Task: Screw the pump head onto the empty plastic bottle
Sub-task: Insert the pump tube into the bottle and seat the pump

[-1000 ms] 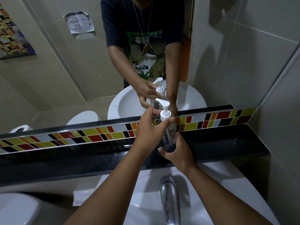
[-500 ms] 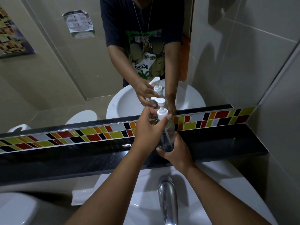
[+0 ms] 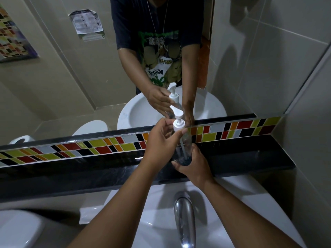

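A clear empty plastic bottle stands upright over the black shelf. My right hand wraps around its lower part from the near side. The white pump head sits on the bottle's neck, with its nozzle pointing up and left and its dip tube showing inside the bottle. My left hand pinches the pump's collar between thumb and fingers. The mirror behind repeats both hands and the bottle.
A chrome tap rises from the white basin just below my arms. A band of coloured tiles runs along the wall under the mirror. A white toilet lid lies at the lower left.
The pump head has turned, with its nozzle swinging further left. My left hand's fingers shifted around the collar. My right hand still holds the bottle in the same spot.
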The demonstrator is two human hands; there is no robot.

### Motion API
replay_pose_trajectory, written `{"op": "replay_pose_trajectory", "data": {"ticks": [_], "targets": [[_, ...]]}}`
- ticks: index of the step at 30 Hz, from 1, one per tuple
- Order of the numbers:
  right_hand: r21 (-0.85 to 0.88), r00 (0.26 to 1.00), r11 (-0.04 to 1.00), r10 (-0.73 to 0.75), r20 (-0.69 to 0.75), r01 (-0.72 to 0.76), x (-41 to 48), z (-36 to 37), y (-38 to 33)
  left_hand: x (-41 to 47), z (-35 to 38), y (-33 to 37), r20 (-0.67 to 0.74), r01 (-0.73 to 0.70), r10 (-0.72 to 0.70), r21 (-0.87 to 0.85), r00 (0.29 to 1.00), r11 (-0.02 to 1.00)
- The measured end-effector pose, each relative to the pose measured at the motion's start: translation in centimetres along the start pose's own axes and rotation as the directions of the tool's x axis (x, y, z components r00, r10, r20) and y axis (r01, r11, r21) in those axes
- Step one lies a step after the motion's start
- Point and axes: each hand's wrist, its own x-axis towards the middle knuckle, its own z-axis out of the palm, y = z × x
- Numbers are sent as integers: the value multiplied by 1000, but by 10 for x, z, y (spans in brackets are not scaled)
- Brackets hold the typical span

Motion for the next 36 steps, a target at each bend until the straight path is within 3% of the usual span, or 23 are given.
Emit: {"op": "replay_pose_trajectory", "data": {"ticks": [8,18,25,30,36], "targets": [[-21,1000,1000,4,2,-4,0,1,2,-1,5,-7,-56,-17,17,-8,998,1000],[-14,1000,1000,-27,-6,27,-2,0,3,12,-5,7,72,-133,117,290,990,948],[3,1000,1000,-19,15,19,-2,-3,-2,13,-12,5,95,-63,45,199,994,978],[58,996,996,65,59,-69,-3,-3,-6,6,-11,-3,126,15,-41,200,991,980],[85,982,990,97,161,-112,-1,-15,-8,-9,-7,-23,77,93,-106,155,991,984]]}}
